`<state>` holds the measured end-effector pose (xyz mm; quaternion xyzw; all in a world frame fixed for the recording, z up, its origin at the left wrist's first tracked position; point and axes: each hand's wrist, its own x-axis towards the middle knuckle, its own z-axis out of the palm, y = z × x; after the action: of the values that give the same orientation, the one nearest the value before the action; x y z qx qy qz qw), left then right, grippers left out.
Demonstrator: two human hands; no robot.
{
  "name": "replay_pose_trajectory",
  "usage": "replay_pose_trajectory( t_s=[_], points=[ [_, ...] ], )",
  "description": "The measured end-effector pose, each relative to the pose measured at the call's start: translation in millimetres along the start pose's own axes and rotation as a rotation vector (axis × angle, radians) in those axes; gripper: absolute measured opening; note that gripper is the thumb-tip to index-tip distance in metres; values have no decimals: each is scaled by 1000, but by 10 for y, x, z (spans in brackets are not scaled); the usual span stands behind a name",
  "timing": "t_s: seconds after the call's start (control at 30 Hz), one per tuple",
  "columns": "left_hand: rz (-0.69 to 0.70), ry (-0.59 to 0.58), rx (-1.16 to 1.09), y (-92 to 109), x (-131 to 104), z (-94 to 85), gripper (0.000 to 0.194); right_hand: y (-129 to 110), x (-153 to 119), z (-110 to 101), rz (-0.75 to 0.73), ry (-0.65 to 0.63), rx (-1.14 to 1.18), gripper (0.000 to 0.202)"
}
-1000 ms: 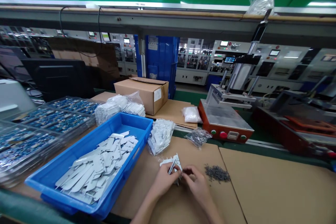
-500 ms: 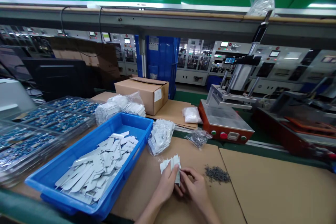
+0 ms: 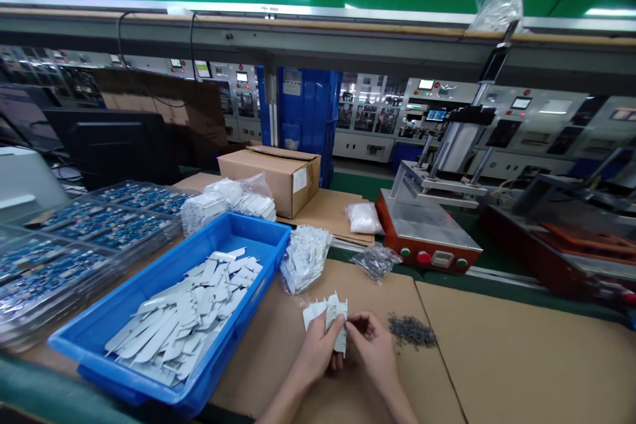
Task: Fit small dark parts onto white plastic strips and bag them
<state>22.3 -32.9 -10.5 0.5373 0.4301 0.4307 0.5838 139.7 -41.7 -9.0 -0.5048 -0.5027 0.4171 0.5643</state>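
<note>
My left hand (image 3: 317, 343) is closed around a flat white plastic piece (image 3: 338, 310) with small prongs along its edges, held up with the thumb across its face. At that piece's right edge, the thumb and fingertips of my right hand (image 3: 375, 348) are pinched together; whatever sits between them is too small to make out. More white plastic pieces (image 3: 311, 311) show just behind my left hand. To the right of my right hand, a heap of tiny dark grey parts (image 3: 411, 330) lies on the cardboard.
A blue tray (image 3: 248, 324) at left holds many white pieces. Bagged white pieces (image 3: 305, 255) and a bag of dark parts (image 3: 377, 260) lie beyond my hands. Behind them are a carton (image 3: 268, 175) and a red-based press (image 3: 427, 228). Circuit boards (image 3: 94, 225) fill clear trays at far left.
The held white piece has shifted slightly right and tilted. My right hand has moved a little right, its fingers now curled more at the piece's edge.
</note>
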Motion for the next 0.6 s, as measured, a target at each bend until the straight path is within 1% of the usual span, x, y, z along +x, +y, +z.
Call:
replay_pose_trajectory(
  t_s=[0.13,0.2,0.3,0.4,0.5,0.6],
  points=[
    [-18,-13,-10,16,-4,-12,36,-22,21,-20,56,4,87,25],
    [-44,-16,-15,20,-7,-18,37,-38,16,-33,96,-2,169,28],
    [-87,-4,-17,21,-11,-24,35,-88,-12,-50,199,-95,321,31],
    [-79,29,-14,28,-8,-32,34,-157,-48,-43,263,-211,355,28],
    [-29,90,-3,46,2,-49,34,-190,-65,-19,236,-275,296,29],
    [-13,113,14,60,10,-67,33,-166,-59,-4,153,-251,185,27]
  ],
)
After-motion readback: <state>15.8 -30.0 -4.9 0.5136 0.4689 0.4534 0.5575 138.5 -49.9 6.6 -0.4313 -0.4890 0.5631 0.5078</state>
